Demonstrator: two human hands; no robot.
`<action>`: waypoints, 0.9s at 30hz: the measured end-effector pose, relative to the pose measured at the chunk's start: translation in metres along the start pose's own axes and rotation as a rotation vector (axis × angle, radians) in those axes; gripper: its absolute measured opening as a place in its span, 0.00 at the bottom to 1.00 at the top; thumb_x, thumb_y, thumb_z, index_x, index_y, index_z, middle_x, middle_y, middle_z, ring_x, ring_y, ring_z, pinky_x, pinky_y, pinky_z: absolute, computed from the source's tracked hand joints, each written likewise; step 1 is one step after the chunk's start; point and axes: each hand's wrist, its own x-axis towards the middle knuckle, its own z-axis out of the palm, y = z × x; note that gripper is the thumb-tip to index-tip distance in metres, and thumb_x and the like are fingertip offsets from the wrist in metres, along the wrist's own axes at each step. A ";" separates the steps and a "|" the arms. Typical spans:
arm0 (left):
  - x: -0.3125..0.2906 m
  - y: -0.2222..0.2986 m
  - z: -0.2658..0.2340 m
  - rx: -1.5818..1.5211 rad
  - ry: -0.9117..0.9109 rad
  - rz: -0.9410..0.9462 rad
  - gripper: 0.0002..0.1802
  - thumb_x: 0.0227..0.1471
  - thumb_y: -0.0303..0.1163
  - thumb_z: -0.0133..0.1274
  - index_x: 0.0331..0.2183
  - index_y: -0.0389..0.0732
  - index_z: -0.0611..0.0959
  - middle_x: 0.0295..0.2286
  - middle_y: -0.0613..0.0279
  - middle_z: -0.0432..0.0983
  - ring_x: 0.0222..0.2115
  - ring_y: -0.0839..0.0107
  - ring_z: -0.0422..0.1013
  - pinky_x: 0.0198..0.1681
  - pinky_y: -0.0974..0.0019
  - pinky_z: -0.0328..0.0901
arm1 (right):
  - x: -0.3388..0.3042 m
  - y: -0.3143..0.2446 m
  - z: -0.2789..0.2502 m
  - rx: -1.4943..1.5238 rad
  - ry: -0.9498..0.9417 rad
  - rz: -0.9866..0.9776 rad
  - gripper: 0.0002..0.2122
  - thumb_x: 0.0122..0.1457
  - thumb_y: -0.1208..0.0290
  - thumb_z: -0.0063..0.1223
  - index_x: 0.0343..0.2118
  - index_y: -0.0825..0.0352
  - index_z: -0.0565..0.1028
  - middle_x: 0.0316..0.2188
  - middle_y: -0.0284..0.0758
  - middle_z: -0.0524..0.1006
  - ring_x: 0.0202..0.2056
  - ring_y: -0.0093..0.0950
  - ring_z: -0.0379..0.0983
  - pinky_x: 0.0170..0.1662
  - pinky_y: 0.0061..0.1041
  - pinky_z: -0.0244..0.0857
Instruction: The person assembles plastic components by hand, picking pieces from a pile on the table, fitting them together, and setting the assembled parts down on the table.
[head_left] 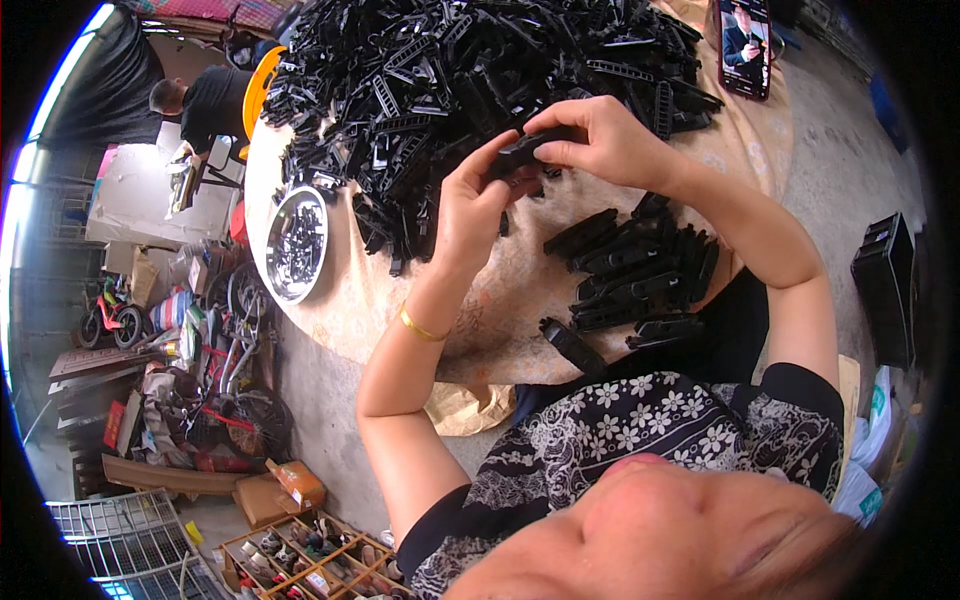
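Note:
Both hands are raised over the round table (345,320), holding one long black plastic part (520,152) between them. My left hand (468,212) grips its left end with thumb and fingers. My right hand (608,145) pinches the other end between thumb and forefinger. The fingers cover much of the part. Beyond the hands lies a large heap of loose black plastic pieces (420,85), some ladder-like. Thicker black parts (640,270) lie in a group below my right hand. One of these parts (572,345) rests near the table's front edge. A silver dish (288,291) of small shiny pieces stands left.
A phone (745,55) with a lit screen stands at the table's far right. A black crate (884,290) sits on the floor to the right. Left of the table are bicycles (235,360), boxes and a wooden shoe rack (310,560). Another person (210,105) is at the far left.

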 end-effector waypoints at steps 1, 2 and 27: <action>0.000 0.000 0.002 -0.033 -0.003 0.000 0.23 0.46 0.13 0.41 0.48 0.30 0.69 0.38 0.53 0.73 0.37 0.69 0.72 0.46 0.67 0.67 | 0.000 0.002 -0.001 -0.125 0.041 -0.115 0.14 0.50 0.71 0.56 0.39 0.73 0.74 0.27 0.39 0.78 0.29 0.22 0.75 0.34 0.20 0.68; 0.000 0.000 0.001 -0.033 -0.004 0.000 0.23 0.46 0.13 0.41 0.48 0.30 0.69 0.38 0.53 0.73 0.37 0.69 0.72 0.46 0.67 0.67 | -0.001 0.004 -0.001 -0.126 0.041 -0.114 0.14 0.50 0.71 0.56 0.39 0.73 0.74 0.27 0.39 0.78 0.29 0.22 0.75 0.34 0.20 0.68; -0.005 0.002 -0.004 0.129 0.088 -0.033 0.13 0.56 0.32 0.47 0.39 0.33 0.76 0.22 0.66 0.74 0.21 0.82 0.68 0.20 0.80 0.59 | -0.009 -0.021 0.000 -0.187 -0.007 -0.176 0.14 0.46 0.72 0.60 0.37 0.71 0.75 0.29 0.42 0.77 0.24 0.30 0.73 0.30 0.23 0.67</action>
